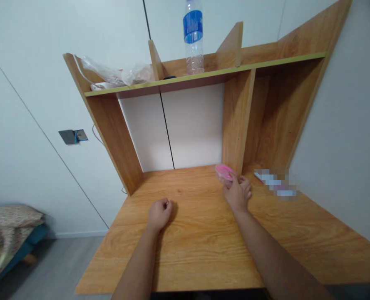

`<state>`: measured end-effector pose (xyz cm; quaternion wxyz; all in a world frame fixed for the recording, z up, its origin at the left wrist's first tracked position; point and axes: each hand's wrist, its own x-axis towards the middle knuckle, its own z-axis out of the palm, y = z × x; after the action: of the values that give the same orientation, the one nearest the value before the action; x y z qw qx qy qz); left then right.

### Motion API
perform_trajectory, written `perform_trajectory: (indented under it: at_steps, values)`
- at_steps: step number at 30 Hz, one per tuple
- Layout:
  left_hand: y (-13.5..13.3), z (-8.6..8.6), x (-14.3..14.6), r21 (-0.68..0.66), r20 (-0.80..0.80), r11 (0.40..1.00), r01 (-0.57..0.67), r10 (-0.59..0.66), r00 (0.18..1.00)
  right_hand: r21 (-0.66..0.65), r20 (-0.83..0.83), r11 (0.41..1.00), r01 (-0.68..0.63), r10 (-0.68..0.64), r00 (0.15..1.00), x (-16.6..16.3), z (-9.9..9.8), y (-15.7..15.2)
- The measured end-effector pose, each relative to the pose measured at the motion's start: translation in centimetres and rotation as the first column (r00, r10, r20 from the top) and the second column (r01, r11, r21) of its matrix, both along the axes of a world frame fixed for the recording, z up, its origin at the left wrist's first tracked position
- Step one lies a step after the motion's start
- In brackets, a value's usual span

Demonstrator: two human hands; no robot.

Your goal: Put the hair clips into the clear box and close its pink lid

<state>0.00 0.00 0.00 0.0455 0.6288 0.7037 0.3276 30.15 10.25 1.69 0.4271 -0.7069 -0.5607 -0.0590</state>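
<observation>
My right hand point(238, 192) grips a small round tub with a pink lid point(224, 171) and see-through sides, near the foot of the upright divider. The tub is tilted a little, and I cannot make out what is inside it. On the left part of the wooden desk point(197, 250), my left hand point(160, 213) rests with its fingers curled in and nothing visible in them. A wide stretch of desktop lies between the two hands.
A wooden hutch point(238, 116) rises at the desk's back. Its shelf carries a plastic bottle with a blue label point(193, 31) and a crumpled clear bag point(122, 75). A blurred flat item point(274, 182) lies at the right. Left stands a bed point(10, 233).
</observation>
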Motion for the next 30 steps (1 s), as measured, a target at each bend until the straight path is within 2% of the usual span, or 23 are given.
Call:
perform_trajectory:
  at_steps: [3, 10, 16, 25, 27, 30]
  values:
    - [0.0, 0.0, 0.0, 0.000, 0.001, 1.000, -0.001, 0.001, 1.000, 0.001, -0.022, 0.999, -0.033, 0.033, 0.999, 0.3, -0.4, 0.4]
    - [0.0, 0.0, 0.0, 0.008, -0.001, 1.000, -0.001, 0.001, 1.000, 0.127, -0.053, 0.987, -0.096, 0.104, 0.993, 0.6, -0.9, 1.1]
    - [0.0, 0.0, 0.0, 0.010, 0.003, 1.000, -0.001, 0.001, 1.000, 0.138, -0.040, 0.980, -0.142, 0.149, 0.988, 0.9, -1.1, 1.5]
    - [0.0, 0.0, 0.1, 0.009, 0.016, 1.000, -0.004, 0.004, 1.000, 0.141, -0.078, 0.980, -0.139, 0.151, 0.985, 1.1, -1.3, 1.8]
    - [0.0, 0.0, 0.1, 0.009, 0.022, 1.000, -0.007, 0.006, 1.000, 0.154, -0.111, 0.974, -0.165, 0.183, 0.977, 1.2, -1.5, 2.0]
    - [0.0, 0.0, 0.1, 0.019, 0.031, 1.000, 0.001, -0.002, 1.000, 0.185, -0.149, 0.940, -0.287, 0.315, 0.937, 0.9, -1.6, 2.1]
